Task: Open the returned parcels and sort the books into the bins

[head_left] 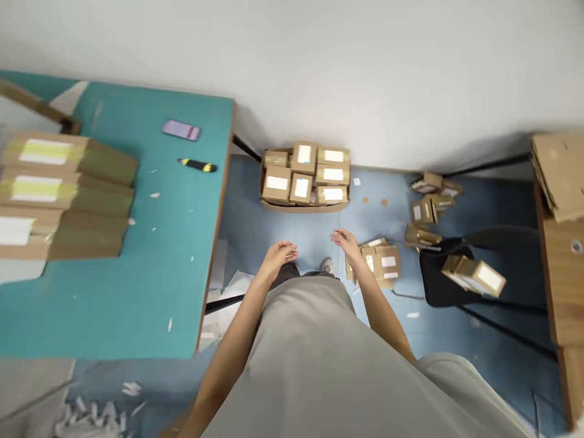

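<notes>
My left hand hangs in the air in front of my body, fingers stretched forward and nothing in it. Opposite it, my right hand is also free of any object, with its fingers extended and a gap between the two hands. Beyond them on the floor stands a large open carton filled with several small labelled cardboard boxes. Below and beside my right hand, flat-looking labelled cardboard boxes lie on the floor. Neither hand touches anything.
On the left, a teal table bears stacked boxes, a phone and a black-and-yellow utility knife. At right are a black chair with boxes, more small boxes on the floor, and a wooden table with cardboard.
</notes>
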Demonstrator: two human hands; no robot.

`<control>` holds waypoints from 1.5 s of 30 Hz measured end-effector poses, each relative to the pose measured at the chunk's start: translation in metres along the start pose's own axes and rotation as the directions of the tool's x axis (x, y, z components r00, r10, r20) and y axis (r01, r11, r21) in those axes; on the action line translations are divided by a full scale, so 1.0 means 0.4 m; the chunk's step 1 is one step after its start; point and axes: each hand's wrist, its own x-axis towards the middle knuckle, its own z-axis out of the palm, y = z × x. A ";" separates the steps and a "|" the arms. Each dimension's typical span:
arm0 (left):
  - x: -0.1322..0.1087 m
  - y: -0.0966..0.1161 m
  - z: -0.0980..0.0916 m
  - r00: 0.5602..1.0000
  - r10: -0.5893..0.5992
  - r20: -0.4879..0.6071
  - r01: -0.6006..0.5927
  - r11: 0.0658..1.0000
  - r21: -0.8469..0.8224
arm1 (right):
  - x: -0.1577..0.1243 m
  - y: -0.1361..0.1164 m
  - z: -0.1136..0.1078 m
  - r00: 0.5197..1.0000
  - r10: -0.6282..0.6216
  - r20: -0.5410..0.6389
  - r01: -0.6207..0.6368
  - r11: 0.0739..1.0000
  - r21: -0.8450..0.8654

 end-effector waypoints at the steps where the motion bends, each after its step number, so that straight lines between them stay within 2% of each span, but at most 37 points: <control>1: -0.011 0.027 -0.051 0.999 0.035 -0.018 -0.036 0.998 -0.060 | 0.011 -0.032 0.066 0.998 -0.029 0.051 0.030 0.999 -0.030; 6: -0.066 0.133 -0.312 0.974 0.156 -0.164 -0.198 0.939 -0.281 | 0.038 -0.148 0.404 0.962 -0.120 0.246 0.163 0.973 -0.162; 8: -0.088 0.153 -0.412 0.956 0.180 -0.233 -0.255 0.901 -0.351 | 0.037 -0.176 0.541 0.934 -0.131 0.333 0.206 0.958 -0.201; 11: -0.119 0.156 -0.547 0.914 0.175 -0.365 -0.339 0.825 -0.453 | 0.023 -0.205 0.739 0.877 -0.105 0.468 0.249 0.934 -0.257; 14: -0.146 0.135 -0.654 0.853 0.104 -0.511 -0.412 0.735 -0.538 | 0.008 -0.224 0.914 0.797 -0.052 0.602 0.300 0.899 -0.320; 18: -0.175 0.105 -0.748 0.784 -0.008 -0.621 -0.480 0.626 -0.614 | 0.017 -0.236 1.117 0.687 -0.005 0.727 0.399 0.839 -0.371; 23: -0.190 0.114 -0.818 0.706 -0.100 -0.701 -0.568 0.513 -0.644 | 0.058 -0.242 1.365 0.588 0.001 0.809 0.509 0.777 -0.371; 25: -0.183 0.137 -0.837 0.667 -0.131 -0.734 -0.609 0.473 -0.637 | 0.075 -0.250 1.460 0.556 -0.002 0.831 0.535 0.767 -0.356; 28: -0.156 0.188 -0.855 0.617 -0.168 -0.769 -0.656 0.430 -0.620 | 0.109 -0.279 1.592 0.484 0.008 0.875 0.607 0.717 -0.342; 30: -0.132 0.229 -0.860 0.601 -0.181 -0.778 -0.672 0.412 -0.615 | 0.146 -0.310 1.678 0.434 0.006 0.901 0.704 0.623 -0.343; 34: -0.084 0.309 -0.855 0.587 -0.172 -0.791 -0.686 0.412 -0.599 | 0.247 -0.377 1.870 0.345 -0.095 0.934 0.893 0.338 -0.295; 37: -0.064 0.355 -0.840 0.575 -0.172 -0.800 -0.680 0.444 -0.584 | 0.319 -0.401 2.018 0.368 -0.143 0.919 0.927 0.139 -0.349; 40: -0.055 0.386 -0.822 0.570 -0.180 -0.802 -0.670 0.463 -0.580 | 0.372 -0.393 2.128 0.425 -0.102 0.899 0.905 0.021 -0.425; 42: -0.053 0.400 -0.813 0.574 -0.191 -0.796 -0.659 0.470 -0.588 | 0.396 -0.378 2.166 0.459 -0.071 0.886 0.887 -0.012 -0.461; 45: -0.050 0.414 -0.807 0.595 -0.210 -0.776 -0.629 0.480 -0.611 | 0.420 -0.361 2.186 0.487 -0.072 0.871 0.870 -0.044 -0.490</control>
